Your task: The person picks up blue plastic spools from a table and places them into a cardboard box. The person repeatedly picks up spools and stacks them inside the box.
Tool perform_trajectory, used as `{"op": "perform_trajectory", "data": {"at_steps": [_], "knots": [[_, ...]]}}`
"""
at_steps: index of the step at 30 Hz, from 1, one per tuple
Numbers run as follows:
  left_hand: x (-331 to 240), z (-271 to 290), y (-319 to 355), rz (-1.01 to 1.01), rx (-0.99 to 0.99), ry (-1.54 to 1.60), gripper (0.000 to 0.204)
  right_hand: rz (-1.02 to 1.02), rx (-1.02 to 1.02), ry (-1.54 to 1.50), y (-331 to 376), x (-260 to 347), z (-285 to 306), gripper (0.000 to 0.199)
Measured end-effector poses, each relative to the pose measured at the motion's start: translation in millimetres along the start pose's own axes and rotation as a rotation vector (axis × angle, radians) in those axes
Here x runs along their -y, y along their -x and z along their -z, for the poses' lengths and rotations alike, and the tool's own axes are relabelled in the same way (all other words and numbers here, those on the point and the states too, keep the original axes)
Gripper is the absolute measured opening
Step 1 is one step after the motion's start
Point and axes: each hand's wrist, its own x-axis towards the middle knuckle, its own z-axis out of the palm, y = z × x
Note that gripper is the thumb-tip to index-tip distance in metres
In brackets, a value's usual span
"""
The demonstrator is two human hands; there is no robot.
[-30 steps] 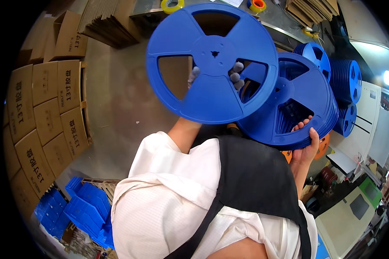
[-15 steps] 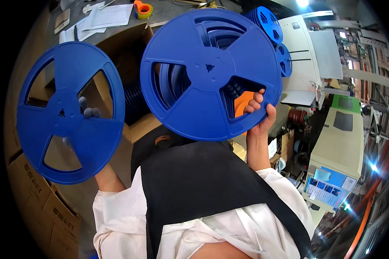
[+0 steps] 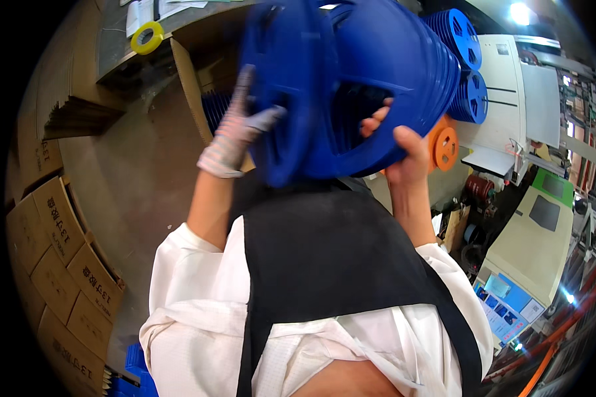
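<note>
Floor (image 3: 122, 192) under me: bare grey-brown concrete. To my left, flattened cardboard cartons (image 3: 59, 258) stacked along the edge; more flat cardboard (image 3: 73, 109) piled further up. Bench (image 3: 179, 20) ahead w/ papers and a yellow tape roll (image 3: 146, 36). To my right, beige machine (image 3: 543, 245) w/ small screen; white cabinet (image 3: 510, 86) behind it. Bright ceiling lamp (image 3: 520, 12) top right. Orange rail (image 3: 543, 370) lower right.

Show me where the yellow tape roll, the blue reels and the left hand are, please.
tape roll (image 3: 146, 37), head view, on its yellow ring.
blue reels (image 3: 404, 73), head view, on the outer flange of the stack.
left hand (image 3: 235, 132), head view, on the gloved back of the hand.
</note>
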Motion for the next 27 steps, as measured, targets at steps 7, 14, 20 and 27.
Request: {"op": "perform_trajectory", "data": {"at_steps": [7, 14, 20, 27], "knots": [[18, -40, -10, 0.198, 0.07, 0.484, 0.083, -0.166, 0.029, 0.178, -6, -15, -44, 0.061], [4, 23, 17, 0.19, 0.175, 0.876, 0.071, -0.205, -0.199, 0.142, -17, -11, -19, 0.053], [3, 22, 16, -0.058, 0.315, 1.277, 0.082, -0.134, -0.29, 0.168, -22, -15, -1, 0.045], [-10, 17, 11, -0.125, 0.283, 1.315, 0.082, -0.125, -0.34, -0.02, -12, -9, 33, 0.042]]}}
